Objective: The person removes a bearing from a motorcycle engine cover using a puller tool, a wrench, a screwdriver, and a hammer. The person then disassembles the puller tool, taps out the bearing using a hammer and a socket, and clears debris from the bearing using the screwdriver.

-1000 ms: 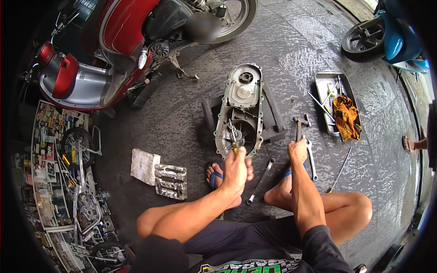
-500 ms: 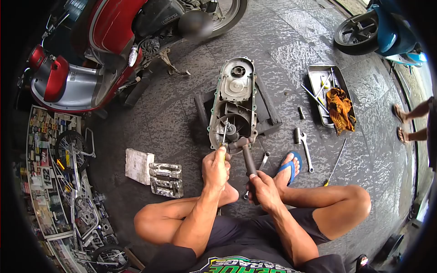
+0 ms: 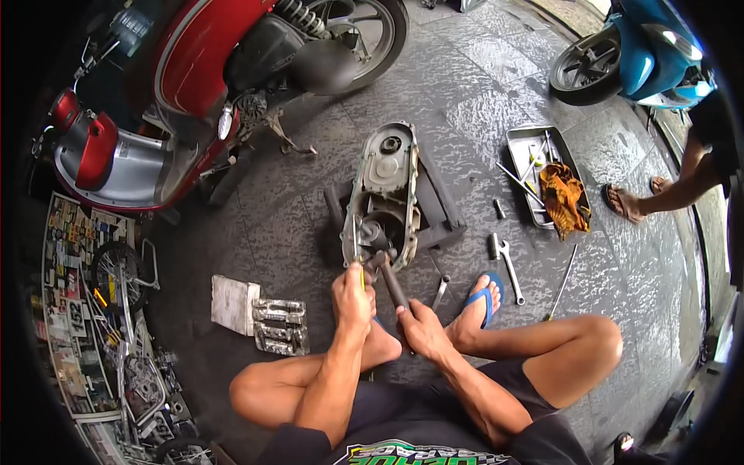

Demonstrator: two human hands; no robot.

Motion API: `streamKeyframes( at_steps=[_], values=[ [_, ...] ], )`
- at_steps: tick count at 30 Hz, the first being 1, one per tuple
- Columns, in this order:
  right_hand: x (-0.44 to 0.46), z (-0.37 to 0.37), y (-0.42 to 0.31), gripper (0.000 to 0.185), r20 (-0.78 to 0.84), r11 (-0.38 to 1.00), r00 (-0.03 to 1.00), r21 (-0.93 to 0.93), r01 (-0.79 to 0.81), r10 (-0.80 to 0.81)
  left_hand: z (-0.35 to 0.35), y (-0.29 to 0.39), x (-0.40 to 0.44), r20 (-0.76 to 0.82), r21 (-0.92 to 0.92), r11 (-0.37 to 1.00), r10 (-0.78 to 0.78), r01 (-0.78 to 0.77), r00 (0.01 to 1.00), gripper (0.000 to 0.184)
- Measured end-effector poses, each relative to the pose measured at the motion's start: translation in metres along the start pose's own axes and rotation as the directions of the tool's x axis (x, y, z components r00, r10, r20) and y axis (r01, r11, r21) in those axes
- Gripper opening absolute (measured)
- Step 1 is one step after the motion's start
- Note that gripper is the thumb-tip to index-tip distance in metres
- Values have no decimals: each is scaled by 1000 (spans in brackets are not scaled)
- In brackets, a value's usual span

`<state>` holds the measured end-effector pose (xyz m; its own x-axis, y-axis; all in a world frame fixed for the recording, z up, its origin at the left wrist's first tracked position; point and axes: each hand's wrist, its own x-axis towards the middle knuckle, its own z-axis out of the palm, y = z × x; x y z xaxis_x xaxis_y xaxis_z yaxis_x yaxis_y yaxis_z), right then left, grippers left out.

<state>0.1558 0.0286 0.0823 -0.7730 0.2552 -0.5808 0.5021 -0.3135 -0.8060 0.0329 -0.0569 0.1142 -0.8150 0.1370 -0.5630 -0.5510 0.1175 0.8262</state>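
Note:
My left hand [image 3: 353, 304] is closed around the yellow handle of a screwdriver [image 3: 356, 239], whose shaft points along the left inner edge of a metal engine casing [image 3: 393, 167]. In my right hand [image 3: 423, 329] is a hammer [image 3: 396, 288], gripped by its handle. The hammer head sits close beside the screwdriver handle, at the near end of the casing; I cannot tell whether they touch. A round shaft part [image 3: 373, 230] shows inside the casing's near opening. The casing lies over a dark stand [image 3: 443, 203] between my feet.
A metal tray [image 3: 513, 138] holds tools and an orange cloth [image 3: 564, 198]. A wrench [image 3: 511, 271], a socket [image 3: 494, 246] and a long thin tool [image 3: 563, 283] lie on the floor. Left are a metal block [image 3: 281, 327] and red scooter [image 3: 190, 62]. A person's leg [image 3: 682, 182] stands right.
The screwdriver tip has shifted from the middle of the near opening toward the casing's left edge. Both hands appear further left, and the view has turned slightly. The person at right has come closer.

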Motion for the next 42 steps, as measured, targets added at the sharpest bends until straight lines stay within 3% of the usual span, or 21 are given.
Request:
streamKeyframes(
  at_steps=[3,6,8,10,12,13,14,16,18,20,24,32,34,42],
  values=[
    [4,4,12,30,74,965,988,216,-150,137,-11,-14,-1,-12,29,999,19,-19,1000,38],
    [3,7,17,27,70,931,985,319,-175,161,-3,-10,-2,33,31,998,46,-47,998,41],
    [-1,11,8,26,63,813,978,547,-200,198,-5,-9,0,18,54,998,29,-30,999,41],
    [-1,15,1,28,78,824,976,526,-212,202,-8,-10,3,24,20,1000,9,-9,1000,37],
    [4,19,-10,34,-42,958,991,265,-109,124,-8,-11,5,2,68,997,34,-34,999,37],
    [-17,16,-54,22,-19,980,997,181,82,-80,-10,-17,14,-57,40,990,135,-133,989,38],
    [-2,4,-68,22,-19,981,997,177,79,-76,-13,-31,31,-129,12,975,222,-223,966,39],
    [-9,-1,-57,22,14,950,977,234,205,-214,-26,-5,22,-17,-5,995,102,-102,995,42],
    [7,-1,-29,20,-27,971,997,230,72,-67,-20,-3,20,-68,47,998,47,-44,997,43],
    [1,-5,-20,27,39,949,999,316,-25,13,-28,-26,28,31,-27,988,153,-152,988,40],
    [5,6,2,23,84,873,963,408,-267,256,-18,-7,29,13,11,981,194,-194,981,40],
    [11,6,10,28,65,912,977,350,-212,202,-27,-7,-5,14,189,978,87,-88,996,43],
    [9,5,8,20,81,912,975,346,-222,206,-24,-14,0,-13,166,983,87,-84,996,42],
    [10,2,11,21,90,921,977,327,-212,193,-27,-13,2,-13,204,974,108,-103,994,42]
  ],
)
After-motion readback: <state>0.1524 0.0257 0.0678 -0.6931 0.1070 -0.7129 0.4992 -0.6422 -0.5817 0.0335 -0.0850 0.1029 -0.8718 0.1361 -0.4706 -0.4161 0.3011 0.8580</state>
